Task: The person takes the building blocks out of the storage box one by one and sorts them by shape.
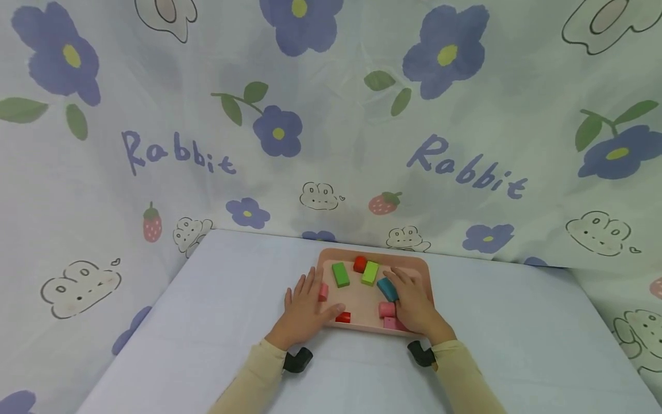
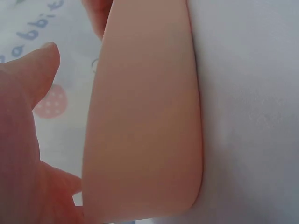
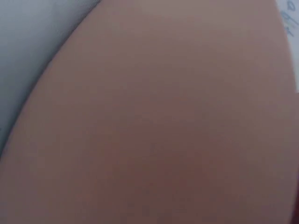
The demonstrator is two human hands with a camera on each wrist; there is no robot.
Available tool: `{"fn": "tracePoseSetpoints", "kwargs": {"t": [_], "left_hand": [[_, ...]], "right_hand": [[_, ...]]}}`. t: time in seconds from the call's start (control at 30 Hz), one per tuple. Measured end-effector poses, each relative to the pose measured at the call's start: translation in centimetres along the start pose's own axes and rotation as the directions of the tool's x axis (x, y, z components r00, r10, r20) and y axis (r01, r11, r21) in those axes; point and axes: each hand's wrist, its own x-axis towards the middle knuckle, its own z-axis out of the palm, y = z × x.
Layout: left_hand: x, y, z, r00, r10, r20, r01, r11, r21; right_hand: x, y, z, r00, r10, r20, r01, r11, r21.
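Note:
A shallow pink tray (image 1: 357, 296) sits on the table with several coloured blocks in it. My left hand (image 1: 301, 313) lies over its left edge, fingers spread, thumb over a red block (image 1: 343, 317). Beside those fingers is a pink block (image 1: 323, 292), partly covered. My right hand (image 1: 416, 302) reaches over the right side, its fingers loosely bent beside a blue block (image 1: 387, 289). Close to its thumb side are a pink cylinder (image 1: 386, 310) and another pink block (image 1: 390, 323). In the left wrist view, the tray's outer wall (image 2: 140, 112) covers most of the hand's work.
Toward the back of the tray lie a green block (image 1: 340, 275), a red block (image 1: 360, 264) and a light green block (image 1: 369, 273). White cloth covers the table (image 1: 233, 287). A printed curtain (image 1: 331, 144) hangs behind it. The tray wall (image 3: 154, 102) fills the right wrist view.

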Motion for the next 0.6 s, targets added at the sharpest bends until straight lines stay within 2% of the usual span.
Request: {"fn": "tracePoseSetpoints", "kwargs": {"t": [0.37, 0.6], "left_hand": [[-0.23, 0.04, 0.57, 0.999, -0.026, -0.025, 0.025, 0.999, -0.036], [-0.26, -0.47, 0.85, 0.999, -0.009, -0.034, 0.009, 1.000, 0.010]], "right_hand": [[0.25, -0.22, 0.14, 0.997, 0.029, 0.074, -0.023, 0.997, -0.079], [0.34, -0.28, 0.47, 0.993, 0.051, 0.106, -0.039, 0.992, -0.117]]}}
